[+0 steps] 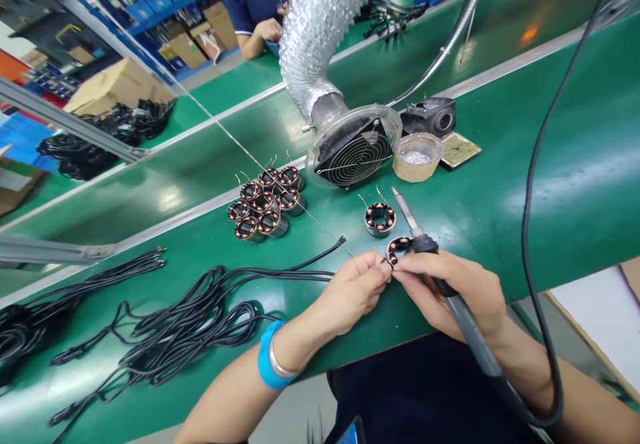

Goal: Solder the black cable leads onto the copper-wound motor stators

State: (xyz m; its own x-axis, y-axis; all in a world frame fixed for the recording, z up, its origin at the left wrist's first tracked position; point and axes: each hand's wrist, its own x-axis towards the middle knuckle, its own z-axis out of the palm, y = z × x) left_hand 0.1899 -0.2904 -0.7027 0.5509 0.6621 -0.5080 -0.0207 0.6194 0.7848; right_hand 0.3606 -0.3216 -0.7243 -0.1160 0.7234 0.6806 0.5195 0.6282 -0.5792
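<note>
My left hand (357, 291) is closed in a pinch beside a copper-wound motor stator (399, 249). A black cable (305, 275) runs from the left into this hand. In my right hand (457, 291) lies a soldering iron (473, 337), its tip pointing up and away over the table. The right thumb and forefinger also pinch at the near edge of the same stator, meeting the left fingertips; the exact joint between them is hidden. Just beyond, another stator (380, 220) stands with two wire ends sticking up.
Several stators (267, 204) stand grouped left of a fume extractor fan (356, 154) with a silver duct (315, 31). A round tub (417, 157) and a sponge tray (459, 149) sit behind. Coiled black cables (195, 324) cover the left. Across the bench is a person (260, 11).
</note>
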